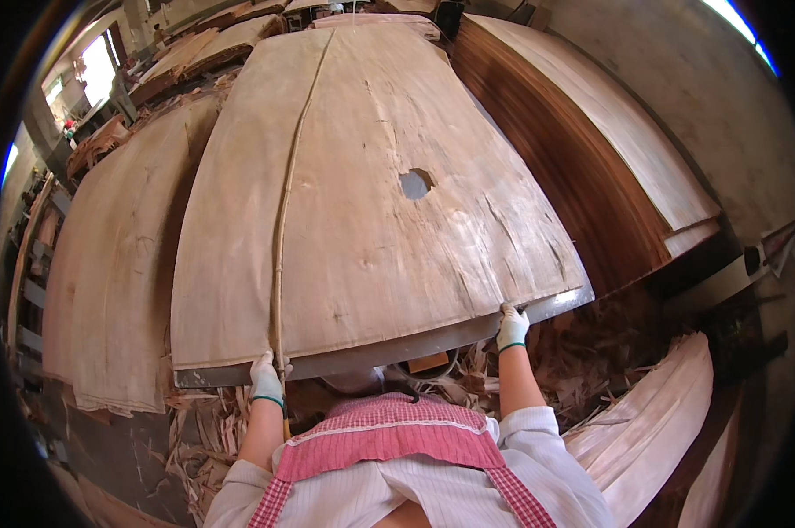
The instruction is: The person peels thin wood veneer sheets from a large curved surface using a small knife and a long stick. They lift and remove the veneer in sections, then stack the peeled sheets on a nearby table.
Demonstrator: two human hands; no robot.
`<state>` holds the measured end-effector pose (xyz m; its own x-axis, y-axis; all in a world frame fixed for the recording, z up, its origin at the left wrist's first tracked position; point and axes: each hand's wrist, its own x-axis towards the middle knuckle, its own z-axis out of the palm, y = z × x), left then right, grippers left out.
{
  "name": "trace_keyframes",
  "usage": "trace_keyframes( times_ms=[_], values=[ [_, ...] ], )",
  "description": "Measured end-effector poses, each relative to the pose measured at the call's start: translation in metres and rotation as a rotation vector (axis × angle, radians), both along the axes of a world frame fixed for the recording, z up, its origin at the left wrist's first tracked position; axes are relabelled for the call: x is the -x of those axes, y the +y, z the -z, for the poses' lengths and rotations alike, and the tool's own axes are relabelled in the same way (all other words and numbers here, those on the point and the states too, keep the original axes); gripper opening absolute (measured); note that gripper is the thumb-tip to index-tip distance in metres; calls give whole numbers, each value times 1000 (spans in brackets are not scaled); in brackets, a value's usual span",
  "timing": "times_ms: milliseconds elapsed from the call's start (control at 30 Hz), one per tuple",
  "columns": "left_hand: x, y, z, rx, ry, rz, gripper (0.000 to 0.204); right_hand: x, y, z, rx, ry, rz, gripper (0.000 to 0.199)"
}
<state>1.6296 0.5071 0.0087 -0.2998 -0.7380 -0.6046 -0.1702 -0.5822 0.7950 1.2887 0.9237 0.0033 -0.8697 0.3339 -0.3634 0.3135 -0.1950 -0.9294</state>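
Note:
A large pale wood veneer sheet (362,238) lies in front of me on a grey metal tabletop (397,346). Splits run through its right half, and a ragged hole shows the grey surface beneath. A long thin stick (280,238) stretches along the sheet from near to far, left of its middle. My left hand (266,378), in a white glove with a green cuff, is closed round the stick's near end at the sheet's front edge. Gloved likewise, my right hand (512,327) pinches the front edge near the right corner; its fingertips are partly hidden.
A tall veneer stack (573,150) stands close on the right, and a lower pile (120,264) lies on the left. Torn scraps (208,422) litter the floor around me. A curved veneer piece (648,431) lies at lower right. A wall (670,79) rises beyond the right stack.

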Motion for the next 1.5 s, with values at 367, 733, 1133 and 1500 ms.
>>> trace_keyframes(
  times_ms=[367,733,1133,1500],
  values=[
    [-24,17,8,83,12,-170,19,-22,8,39,15,-46,-20,37],
    [9,11,15,58,119,-270,18,26,32,80,-108,-42,-29,35],
    [-12,26,12,-49,217,-351,27,0,36,41,-137,-246,-157,22],
    [-20,15,1,-140,217,-188,25,23,27,61,15,-138,-88,13]
  ],
)
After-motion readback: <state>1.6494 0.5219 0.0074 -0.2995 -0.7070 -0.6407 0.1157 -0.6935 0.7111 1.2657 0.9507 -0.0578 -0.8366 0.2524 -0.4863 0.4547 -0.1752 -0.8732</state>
